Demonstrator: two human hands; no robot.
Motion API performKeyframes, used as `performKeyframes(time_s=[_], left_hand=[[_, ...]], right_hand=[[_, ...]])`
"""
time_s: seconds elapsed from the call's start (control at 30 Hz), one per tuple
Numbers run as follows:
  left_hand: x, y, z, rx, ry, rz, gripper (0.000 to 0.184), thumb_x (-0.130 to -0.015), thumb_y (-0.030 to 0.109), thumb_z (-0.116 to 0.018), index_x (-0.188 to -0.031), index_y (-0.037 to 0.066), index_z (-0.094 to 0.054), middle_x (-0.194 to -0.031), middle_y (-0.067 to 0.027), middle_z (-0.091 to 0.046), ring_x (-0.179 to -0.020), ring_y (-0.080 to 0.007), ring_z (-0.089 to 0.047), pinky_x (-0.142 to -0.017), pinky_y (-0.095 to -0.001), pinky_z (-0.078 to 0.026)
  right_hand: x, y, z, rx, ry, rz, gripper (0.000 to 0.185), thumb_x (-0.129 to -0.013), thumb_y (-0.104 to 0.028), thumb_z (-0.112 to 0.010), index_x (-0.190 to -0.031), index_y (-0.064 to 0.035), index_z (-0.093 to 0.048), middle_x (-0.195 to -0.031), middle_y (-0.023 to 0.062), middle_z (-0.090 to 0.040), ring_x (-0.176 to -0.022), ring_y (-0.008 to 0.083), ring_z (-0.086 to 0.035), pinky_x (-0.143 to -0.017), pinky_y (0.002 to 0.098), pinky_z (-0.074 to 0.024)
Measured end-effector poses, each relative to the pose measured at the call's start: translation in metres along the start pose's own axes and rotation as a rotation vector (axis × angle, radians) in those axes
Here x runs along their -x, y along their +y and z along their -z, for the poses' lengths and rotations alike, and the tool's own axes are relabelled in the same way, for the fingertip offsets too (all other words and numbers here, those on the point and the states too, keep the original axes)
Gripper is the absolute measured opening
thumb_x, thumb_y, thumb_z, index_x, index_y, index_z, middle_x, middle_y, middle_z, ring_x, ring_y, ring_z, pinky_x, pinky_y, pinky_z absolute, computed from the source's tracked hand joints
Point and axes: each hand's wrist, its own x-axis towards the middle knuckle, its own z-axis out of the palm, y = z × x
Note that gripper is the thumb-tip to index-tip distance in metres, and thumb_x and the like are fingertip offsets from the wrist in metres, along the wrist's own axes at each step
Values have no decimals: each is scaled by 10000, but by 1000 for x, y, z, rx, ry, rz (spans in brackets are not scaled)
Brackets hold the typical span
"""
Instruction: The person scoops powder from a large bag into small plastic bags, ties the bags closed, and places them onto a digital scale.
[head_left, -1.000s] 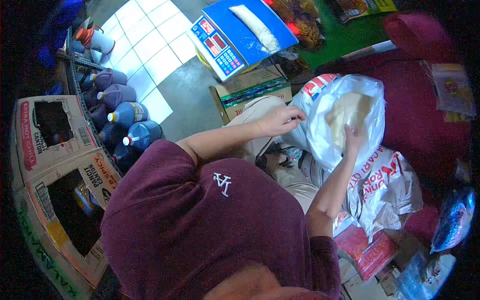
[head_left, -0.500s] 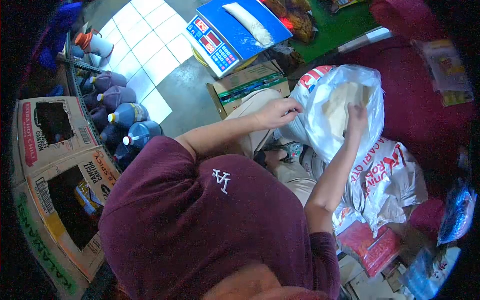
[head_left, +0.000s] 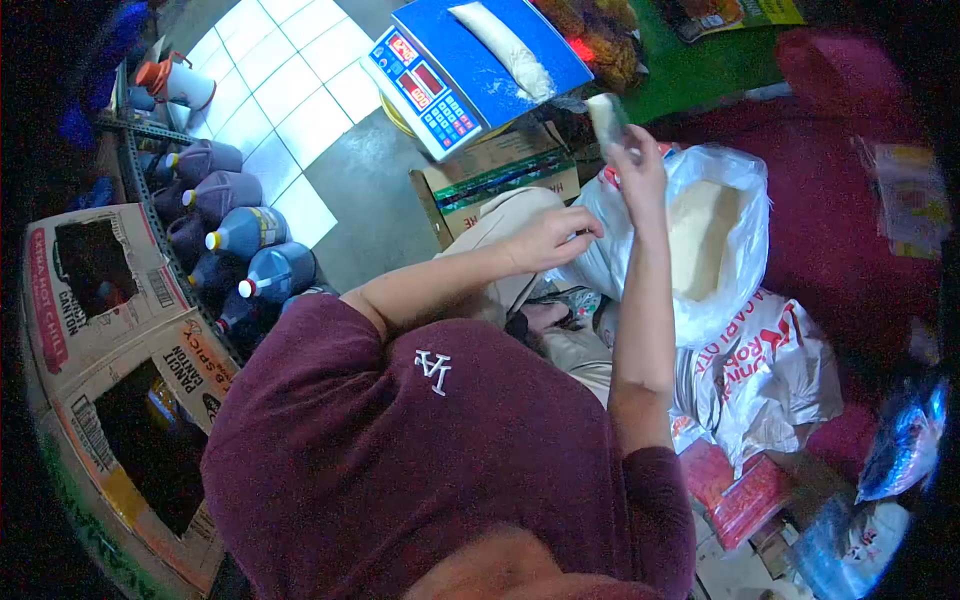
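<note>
My right hand (head_left: 636,165) is raised between the scale and the open sack, its fingers closed around a small clear scoop-like container (head_left: 606,122) with pale contents, blurred by motion. Below it, a clear plastic liner (head_left: 745,165) lines the sack, which holds off-white powder (head_left: 700,235). My left hand (head_left: 555,238) hovers by my knee beside the sack's left side, fingers loosely bent and apart, with nothing visible in them. On the blue digital scale (head_left: 470,60) lies a long, narrow bag of white powder (head_left: 505,45), with some powder spilled around it.
A cardboard box (head_left: 500,185) stands below the scale. Dark bottles (head_left: 250,230) line a rack at left, near open cartons (head_left: 130,410). A printed white sack (head_left: 765,370) and red packets (head_left: 735,490) lie at right. Packaged goods (head_left: 725,15) sit on the green surface behind.
My right hand has come up out of the powder and moved left toward the scale, carrying the clear container. My left hand has barely shifted.
</note>
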Motion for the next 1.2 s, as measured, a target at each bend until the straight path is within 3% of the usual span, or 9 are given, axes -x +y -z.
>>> performKeyframes(time_s=[0.17,0.3,0.37,0.67,0.77,0.9,0.97,1.13,1.2], left_hand=[[1,0,9,93,101,62,140,-854,79,-534,-964,13,-591,-903,-125,-602,-855,-270,-598,-767,-352,-479],[1,-4,13,124,85,85,124,-877,74,-528,-958,6,-592,-908,-123,-605,-878,-263,-598,-770,-351,-477],[0,-4,16,115,71,90,125,-875,74,-529,-959,6,-592,-912,-124,-605,-879,-263,-598,-770,-351,-477],[1,-4,17,139,79,95,134,-867,71,-530,-965,7,-593,-912,-123,-603,-875,-261,-598,-768,-348,-476],[1,-3,15,143,66,97,136,-864,69,-533,-969,8,-594,-908,-119,-601,-870,-255,-597,-768,-346,-474],[4,0,16,154,44,136,137,-866,85,-526,-968,20,-588,-926,-126,-599,-902,-271,-589,-791,-358,-473],[-3,-2,21,171,51,151,137,-863,85,-528,-968,19,-588,-930,-127,-600,-905,-273,-590,-793,-359,-474],[3,-6,14,121,73,83,140,-861,91,-534,-966,24,-598,-916,-125,-609,-891,-277,-599,-779,-362,-480],[4,-5,11,116,71,77,138,-860,81,-532,-960,14,-599,-916,-127,-613,-881,-270,-602,-773,-359,-483]], right_hand=[[-34,49,-40,332,-84,80,434,-784,-217,-656,-1179,-59,-574,-1106,180,-611,-997,322,-598,-858,410,-470],[-53,29,-56,472,-109,95,399,-785,-190,-664,-1155,-70,-576,-1059,158,-630,-965,310,-615,-845,390,-478],[-61,9,-60,602,-165,60,384,-797,-229,-648,-1157,-114,-581,-1078,149,-615,-979,343,-600,-831,420,-477],[-78,-17,-71,1009,-227,54,339,-832,-272,-599,-1151,-159,-582,-1102,118,-605,-1001,321,-606,-817,484,-481],[-83,-34,-75,1053,-232,93,265,-827,-212,-557,-1068,-112,-601,-1078,139,-610,-986,339,-611,-788,506,-482],[-87,-37,-76,1152,-259,192,267,-831,-214,-555,-1077,-116,-591,-1057,137,-608,-993,334,-607,-781,510,-474],[-87,-27,-73,1136,-179,225,306,-808,-259,-620,-1090,-144,-589,-1023,132,-613,-936,362,-621,-747,537,-486],[-78,-21,-62,893,-195,51,399,-797,-286,-642,-1161,-135,-583,-1062,160,-616,-973,351,-607,-812,462,-485],[-70,-8,-59,626,-121,13,414,-779,-275,-659,-1155,-114,-596,-1066,168,-628,-977,354,-605,-835,436,-480]])
